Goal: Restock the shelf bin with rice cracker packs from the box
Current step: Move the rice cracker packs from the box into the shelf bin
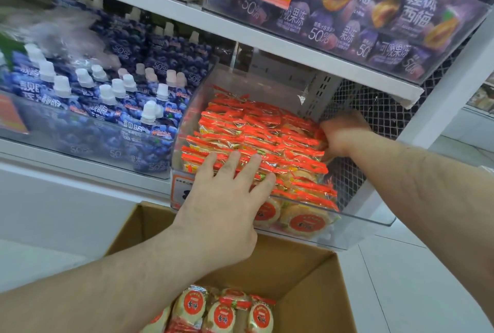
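While left hand (222,199) presses packs (256,132) flat-fingered | right hand (342,134) grip: cannot tell

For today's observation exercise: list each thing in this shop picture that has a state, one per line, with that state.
Clear plastic shelf bin: nearly full of packs.
Red-and-yellow rice cracker packs: stacked in rows in the bin.
Brown cardboard box: open, some packs left inside.
Left hand: fingers straight, pressing on the front packs.
Right hand: curled at the bin's right side; grip unclear.
Blue spouted jelly pouches: upright, capped.

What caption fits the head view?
Both hands, left and right, settle rice cracker packs in the clear shelf bin.
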